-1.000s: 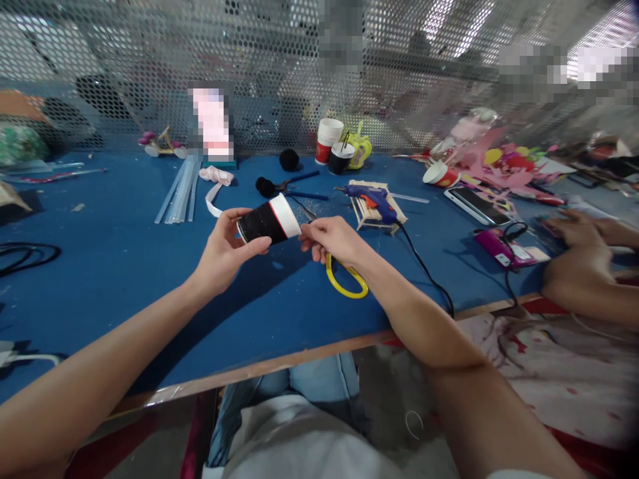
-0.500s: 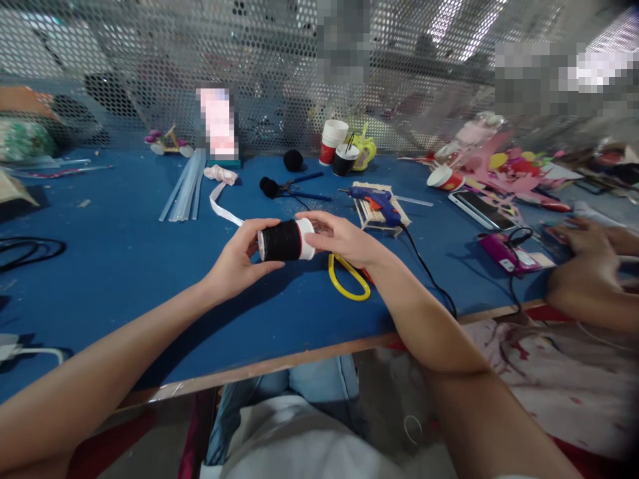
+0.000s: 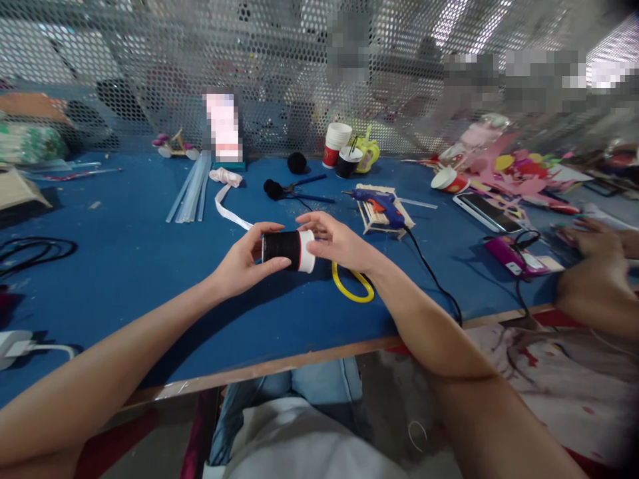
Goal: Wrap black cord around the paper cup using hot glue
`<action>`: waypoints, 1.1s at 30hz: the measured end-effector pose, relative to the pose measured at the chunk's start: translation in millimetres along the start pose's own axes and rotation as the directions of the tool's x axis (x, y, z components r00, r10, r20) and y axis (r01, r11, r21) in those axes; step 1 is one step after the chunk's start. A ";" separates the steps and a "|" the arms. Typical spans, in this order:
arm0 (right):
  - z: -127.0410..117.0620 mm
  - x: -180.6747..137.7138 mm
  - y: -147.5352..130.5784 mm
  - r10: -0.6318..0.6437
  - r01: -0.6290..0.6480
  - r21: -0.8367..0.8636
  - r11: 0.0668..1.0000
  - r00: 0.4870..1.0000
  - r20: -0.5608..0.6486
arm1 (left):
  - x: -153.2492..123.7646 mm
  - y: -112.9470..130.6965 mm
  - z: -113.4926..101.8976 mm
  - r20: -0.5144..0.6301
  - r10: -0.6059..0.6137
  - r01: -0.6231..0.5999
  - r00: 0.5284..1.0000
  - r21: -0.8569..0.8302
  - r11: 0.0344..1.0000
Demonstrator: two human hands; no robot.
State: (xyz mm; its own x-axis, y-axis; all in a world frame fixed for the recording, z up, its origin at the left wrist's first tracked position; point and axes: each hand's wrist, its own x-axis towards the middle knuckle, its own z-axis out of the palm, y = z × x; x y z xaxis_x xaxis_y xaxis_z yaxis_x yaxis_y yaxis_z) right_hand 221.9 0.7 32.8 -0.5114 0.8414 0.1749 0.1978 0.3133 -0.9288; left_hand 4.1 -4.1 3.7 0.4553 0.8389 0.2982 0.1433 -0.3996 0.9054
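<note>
A paper cup [image 3: 282, 250] lies sideways between my hands above the blue table, its middle wrapped in black and one white end showing past a thin red line. My left hand [image 3: 244, 261] grips the black part, thumb in front and fingers behind. At the white end, my right hand [image 3: 332, 241] has its thumb on the cup and its other fingers curved around the far side. Below my right wrist shows a yellow loop [image 3: 352, 286]; the rest of it is hidden. A white ribbon [image 3: 227, 209] runs across the table to behind my left fingers.
A blue glue gun [image 3: 382, 203] rests on a small stick rack. Pliers [image 3: 304, 189], a black ball [image 3: 296, 163], stacked paper cups [image 3: 337, 143] and glue sticks [image 3: 192, 189] lie behind. At right are a phone [image 3: 486, 213] and a co-worker's hand [image 3: 592, 246].
The cup has tilted slightly, its white end now lower. My left thumb lies further along the black wrap, and my right fingers have spread a little. The view has shifted slightly.
</note>
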 end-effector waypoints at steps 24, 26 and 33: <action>-5.6 4.2 5.2 0.387 -0.388 -0.040 0.921 0.922 -0.029 | -3.3 0.6 3.1 0.088 0.252 -0.267 0.964 0.258 0.929; -6.2 4.6 4.4 0.396 -0.396 0.003 0.918 0.918 0.027 | -2.9 -0.6 1.7 0.077 0.260 -0.271 0.963 0.269 0.924; -6.1 5.7 3.8 0.341 -0.340 -0.028 0.940 0.939 0.050 | -4.0 -1.2 3.1 0.083 0.205 -0.217 0.975 0.176 0.960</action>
State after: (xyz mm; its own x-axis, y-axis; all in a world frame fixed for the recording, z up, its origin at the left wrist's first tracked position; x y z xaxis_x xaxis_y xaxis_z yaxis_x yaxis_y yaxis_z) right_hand 224.9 9.3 32.3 -0.4549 0.8744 -0.1686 0.3833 0.0214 -0.9234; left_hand 4.9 -8.1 0.5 0.5464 0.7056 0.4511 0.1935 -0.6304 0.7517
